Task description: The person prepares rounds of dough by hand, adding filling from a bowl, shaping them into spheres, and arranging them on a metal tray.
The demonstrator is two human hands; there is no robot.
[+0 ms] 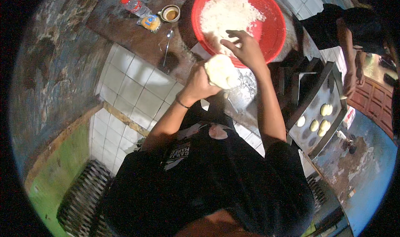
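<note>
My left hand (195, 86) is closed around a lump of pale dough (221, 71) and holds it up just in front of a red basin (278, 26). Inside the basin lies a heap of crumbly whitish mixture (229, 14). Over the basin's near edge, my right hand (246, 50) is open, fingers apart and bent, above the mixture's near side. I see nothing between those fingers. Below the dough, a shiny silvery surface with white smears (246, 92) is partly hidden by the lump and my right forearm.
A bottle with a red cap (135, 6), a small wrapped packet (150, 23), a cup with brown liquid (170, 14) and a spoon (168, 41) are at the back left. To the right, a metal tray (299, 133) bears several pale pieces (314, 125); another person's hand (349, 85) is beside it.
</note>
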